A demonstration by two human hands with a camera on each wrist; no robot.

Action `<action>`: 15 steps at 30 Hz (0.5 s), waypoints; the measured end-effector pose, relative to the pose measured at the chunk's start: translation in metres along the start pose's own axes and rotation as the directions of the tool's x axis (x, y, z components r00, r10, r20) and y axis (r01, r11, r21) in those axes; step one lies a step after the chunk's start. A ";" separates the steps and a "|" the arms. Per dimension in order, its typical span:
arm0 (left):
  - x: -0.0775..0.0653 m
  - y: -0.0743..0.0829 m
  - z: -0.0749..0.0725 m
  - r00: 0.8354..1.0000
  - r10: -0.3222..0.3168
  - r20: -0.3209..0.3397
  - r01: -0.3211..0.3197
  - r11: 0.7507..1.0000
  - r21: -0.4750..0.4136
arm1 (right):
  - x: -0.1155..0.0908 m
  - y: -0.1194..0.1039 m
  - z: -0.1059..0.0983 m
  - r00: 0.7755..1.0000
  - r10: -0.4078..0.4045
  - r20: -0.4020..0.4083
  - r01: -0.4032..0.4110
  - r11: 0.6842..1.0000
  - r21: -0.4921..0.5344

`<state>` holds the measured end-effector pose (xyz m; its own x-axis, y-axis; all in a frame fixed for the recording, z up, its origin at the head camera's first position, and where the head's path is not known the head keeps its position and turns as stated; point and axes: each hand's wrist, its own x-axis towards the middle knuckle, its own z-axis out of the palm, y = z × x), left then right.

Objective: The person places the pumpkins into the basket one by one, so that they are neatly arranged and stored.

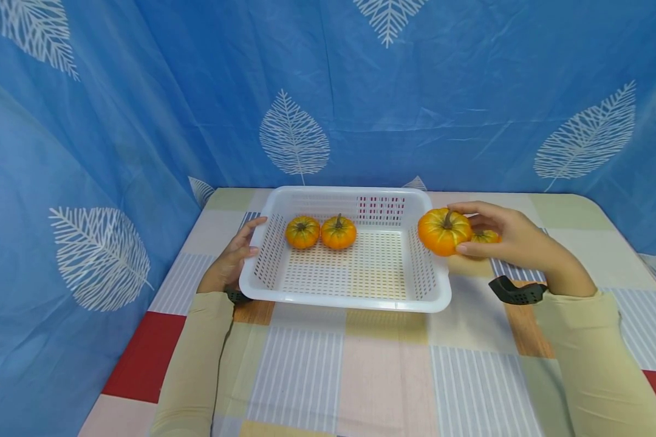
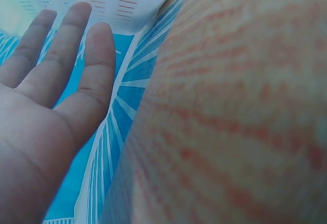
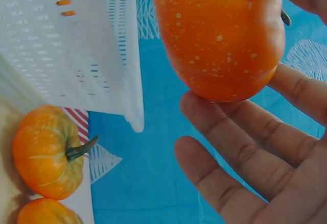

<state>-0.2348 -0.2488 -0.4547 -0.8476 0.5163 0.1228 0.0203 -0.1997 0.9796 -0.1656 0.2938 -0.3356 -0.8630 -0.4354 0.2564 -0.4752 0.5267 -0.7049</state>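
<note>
Across centre of head view: white basket (image 1: 339, 301). Right of centre: right hand (image 1: 511, 238) grips orange pumpkin (image 1: 443, 233) by basket's right rim. Left of centre: left hand (image 1: 231, 255), fingers extended at left rim (contact uncertain). Basket's left half: pumpkin pair (image 1: 328, 234). Lower left, right-wrist view: two loose pumpkins (image 3: 46, 155).

Orange pumpkins (image 1: 436, 237), white basket (image 1: 333, 301), white-leafed blue curtain (image 1: 372, 109)

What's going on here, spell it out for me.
The person's right hand holds up a round, stemmed orange pumpkin by the right end of a white, rectangular, perforated plastic basket. Their left hand touches the basket's left end. Two similar pumpkins sit side by side inside; two more orange pumpkins rest outside, beyond the right end.
</note>
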 end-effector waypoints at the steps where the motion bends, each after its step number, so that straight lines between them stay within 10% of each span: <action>1: 0.000 0.000 0.000 1.000 -0.002 -0.003 0.002 1.000 0.000 | 0.002 -0.001 0.000 1.000 -0.004 0.006 0.004 1.000 -0.013; 15: 0.000 -0.001 -0.001 1.000 -0.007 0.004 0.007 1.000 0.001 | 0.029 -0.019 0.003 0.990 0.043 0.134 -0.038 0.998 -0.043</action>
<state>-0.2350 -0.2494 -0.4554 -0.8454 0.5213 0.1165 0.0149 -0.1950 0.9807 -0.1809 0.2696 -0.3167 -0.8520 -0.5059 0.1349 -0.4491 0.5739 -0.6848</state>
